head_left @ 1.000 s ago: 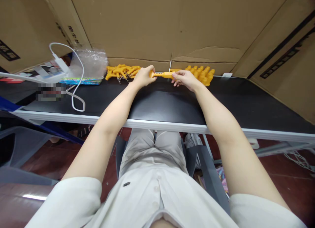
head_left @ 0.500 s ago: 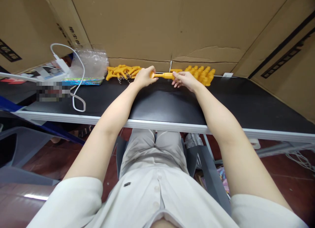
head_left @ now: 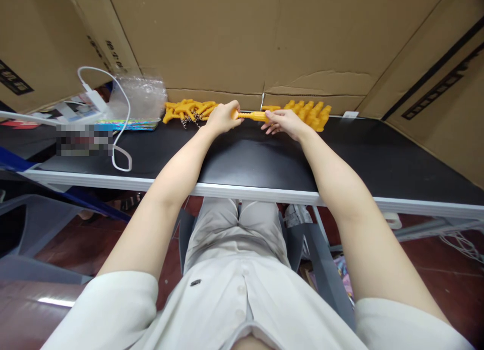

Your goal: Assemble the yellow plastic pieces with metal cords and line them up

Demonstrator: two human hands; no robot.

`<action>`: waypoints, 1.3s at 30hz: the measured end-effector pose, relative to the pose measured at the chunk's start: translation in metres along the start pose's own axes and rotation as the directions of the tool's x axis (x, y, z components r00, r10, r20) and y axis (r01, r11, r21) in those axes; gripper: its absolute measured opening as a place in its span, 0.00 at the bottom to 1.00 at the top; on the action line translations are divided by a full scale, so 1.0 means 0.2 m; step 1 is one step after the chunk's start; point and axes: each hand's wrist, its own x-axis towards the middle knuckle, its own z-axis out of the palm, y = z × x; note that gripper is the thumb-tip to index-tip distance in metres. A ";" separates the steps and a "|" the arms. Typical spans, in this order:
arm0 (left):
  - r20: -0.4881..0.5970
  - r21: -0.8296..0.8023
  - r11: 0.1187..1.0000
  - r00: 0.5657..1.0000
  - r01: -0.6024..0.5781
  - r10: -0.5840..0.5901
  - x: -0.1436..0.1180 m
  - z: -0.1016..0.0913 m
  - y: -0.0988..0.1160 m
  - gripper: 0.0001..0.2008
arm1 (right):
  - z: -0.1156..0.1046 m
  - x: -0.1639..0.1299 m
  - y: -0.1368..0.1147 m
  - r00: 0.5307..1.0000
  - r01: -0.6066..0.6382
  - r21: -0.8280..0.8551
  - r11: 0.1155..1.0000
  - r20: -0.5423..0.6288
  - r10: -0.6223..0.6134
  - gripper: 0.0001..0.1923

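Between my two hands, level above the black tabletop (head_left: 245, 158), is a slim yellow plastic piece (head_left: 257, 116) with a ridged, screw-like part at its left and a thicker part at its right. My left hand (head_left: 223, 117) pinches its left end, which the fingers partly hide. At the thicker end, my right hand (head_left: 287, 122) is closed with thumb and forefinger, its other fingers loosely curled below. A heap of yellow plastic pieces (head_left: 185, 109) with small metal chains (head_left: 194, 119) lies just left of my left hand. Behind my right hand stand several similar yellow pieces (head_left: 313, 117) in rows.
Cardboard walls (head_left: 302, 42) close off the back and sides. On the left lie a clear plastic bag (head_left: 139, 95), a white cable (head_left: 128, 105), a white charger (head_left: 96, 99) and colourful packets (head_left: 132, 125). A small white item (head_left: 350, 115) sits at the back right.
The fingers of my right hand have shifted slightly on the thicker end of the yellow piece. My left hand stays where it was.
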 end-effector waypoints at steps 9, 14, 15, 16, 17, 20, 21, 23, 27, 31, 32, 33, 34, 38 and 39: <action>-0.009 -0.004 1.000 1.000 -0.014 0.014 0.01 0.02 -0.01 0.17 | 0.02 0.01 0.00 1.000 -0.021 -0.031 0.999 0.007 0.021 0.37; -0.008 0.021 1.000 1.000 -0.019 0.019 0.00 0.01 0.00 0.15 | 0.01 0.02 0.00 0.998 -0.065 -0.065 0.996 -0.006 0.065 0.43; -0.003 0.023 1.000 1.000 -0.007 0.007 0.00 0.00 0.01 0.15 | 0.01 0.02 0.00 0.997 -0.076 -0.054 0.996 -0.003 0.076 0.42; 0.003 0.023 1.000 1.000 0.004 -0.004 0.00 0.00 0.01 0.15 | 0.00 0.01 -0.01 0.997 -0.082 -0.036 0.996 0.001 0.082 0.40; 0.004 0.021 1.000 1.000 0.013 -0.013 -0.01 0.00 0.01 0.15 | 0.00 0.01 -0.02 0.997 -0.080 -0.013 0.997 0.005 0.080 0.36; -0.003 0.006 1.000 1.000 0.015 -0.015 -0.01 -0.01 0.01 0.15 | -0.01 -0.02 -0.03 0.999 -0.040 0.047 0.998 0.008 0.040 0.23; -0.005 0.003 1.000 1.000 0.011 -0.011 -0.01 0.00 0.01 0.15 | -0.02 -0.02 -0.04 1.000 -0.030 0.057 0.998 0.005 0.030 0.20; -0.004 -0.006 1.000 1.000 0.007 -0.007 0.00 0.00 0.00 0.16 | -0.02 -0.02 -0.04 1.000 -0.023 0.063 0.998 -0.001 0.023 0.16; 0.000 -0.014 1.000 1.000 0.006 -0.006 0.00 0.01 -0.01 0.16 | -0.02 0.00 -0.03 0.999 -0.030 0.018 0.999 -0.013 0.030 0.23; 0.012 -0.001 1.000 1.000 0.024 -0.024 0.00 0.00 0.01 0.16 | -0.01 0.02 -0.01 0.997 -0.065 -0.015 0.998 -0.030 0.064 0.30; 0.018 0.002 0.999 0.999 0.034 -0.034 -0.01 0.00 0.01 0.16 | -0.01 0.02 -0.01 0.997 -0.075 -0.014 0.997 -0.038 0.074 0.31; 0.022 0.003 0.999 0.999 0.045 -0.045 -0.01 -0.01 0.02 0.17 | -0.02 0.03 -0.01 0.996 -0.081 -0.010 0.997 -0.046 0.080 0.33; 0.024 0.005 0.999 0.998 0.052 -0.052 -0.01 -0.01 0.02 0.16 | -0.02 0.03 -0.01 0.995 -0.082 -0.005 0.997 -0.053 0.082 0.34; 0.005 0.012 0.999 0.999 0.034 -0.034 -0.01 -0.01 0.02 0.14 | -0.07 0.03 0.00 0.999 -0.027 0.010 1.000 -0.032 0.027 0.27; 0.001 0.011 1.000 1.000 0.026 -0.026 -0.01 -0.01 0.02 0.14 | -0.07 0.03 0.00 1.000 -0.008 0.011 1.000 -0.016 0.008 0.24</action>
